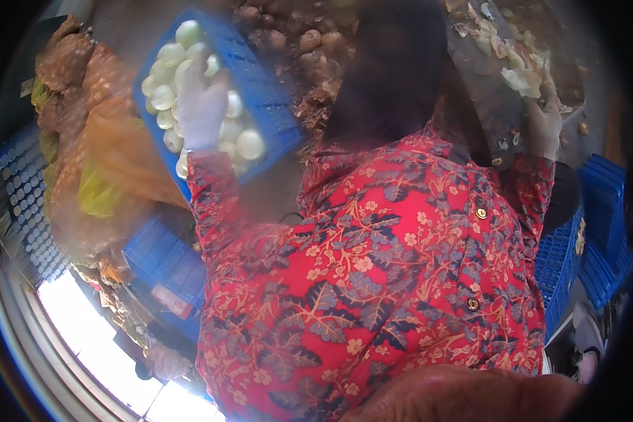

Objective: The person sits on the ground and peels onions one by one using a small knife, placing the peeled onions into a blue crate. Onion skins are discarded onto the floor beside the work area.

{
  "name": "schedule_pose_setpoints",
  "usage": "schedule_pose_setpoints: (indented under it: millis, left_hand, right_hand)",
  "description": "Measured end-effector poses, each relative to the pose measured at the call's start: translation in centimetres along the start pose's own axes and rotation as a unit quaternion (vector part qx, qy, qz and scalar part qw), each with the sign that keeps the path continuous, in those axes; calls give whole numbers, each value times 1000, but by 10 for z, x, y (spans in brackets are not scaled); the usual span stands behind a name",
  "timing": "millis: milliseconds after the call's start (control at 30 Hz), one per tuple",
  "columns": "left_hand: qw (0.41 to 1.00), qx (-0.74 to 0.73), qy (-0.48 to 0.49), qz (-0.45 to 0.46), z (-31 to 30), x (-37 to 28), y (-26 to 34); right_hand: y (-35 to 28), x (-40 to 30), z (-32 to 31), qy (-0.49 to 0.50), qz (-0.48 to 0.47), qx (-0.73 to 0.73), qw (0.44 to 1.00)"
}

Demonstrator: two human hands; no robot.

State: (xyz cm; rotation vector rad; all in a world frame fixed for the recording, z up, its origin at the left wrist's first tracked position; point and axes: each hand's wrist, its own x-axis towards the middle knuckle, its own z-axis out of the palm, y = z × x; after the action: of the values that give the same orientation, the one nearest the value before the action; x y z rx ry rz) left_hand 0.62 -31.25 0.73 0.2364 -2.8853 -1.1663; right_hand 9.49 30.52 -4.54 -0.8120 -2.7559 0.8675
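My left hand (203, 108), in a pale glove, reaches over a blue plastic crate (261, 97) of peeled white onions (250, 144). Its thumb and fingers are parted around an onion (212, 65) at the top of the heap. Whether they grip it is not clear. On the other side my right hand (543, 124), gloved too, is over a dark surface (475, 79). Pale onion peelings (525, 79) lie against its fingers, and blur hides whether it holds any. Dark clothing (387, 74) fills the space between my forearms.
Unpeeled onions (311, 40) and brown skins (316, 105) lie beyond the crate. Net sacks (111, 79) are piled at left, with another blue crate (166, 261) below them. Blue crates (604, 211) stand at far right. My red floral shirt (369, 264) covers the foreground.
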Motion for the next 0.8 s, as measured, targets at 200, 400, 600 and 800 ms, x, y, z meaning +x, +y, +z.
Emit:
schedule_pose_setpoints:
  millis: [200, 400, 600, 800]
  left_hand:
    - [989, 11, -142, -48, 105, 13, -11]
    - [938, 94, -311, -122, 147, 32, 7]
    - [928, 210, -303, 48, 233, 33, -13]
    - [773, 459, -425, 105, 254, 49, -11]
  right_hand:
    - [-35, -51, -11, -79, 145, 257, 952]
    - [-21, -80, -4, -52, 114, 81, 989]
    - [-36, -101, -18, -39, 98, 41, 994]
    - [-27, -108, -25, -32, 84, 40, 995]
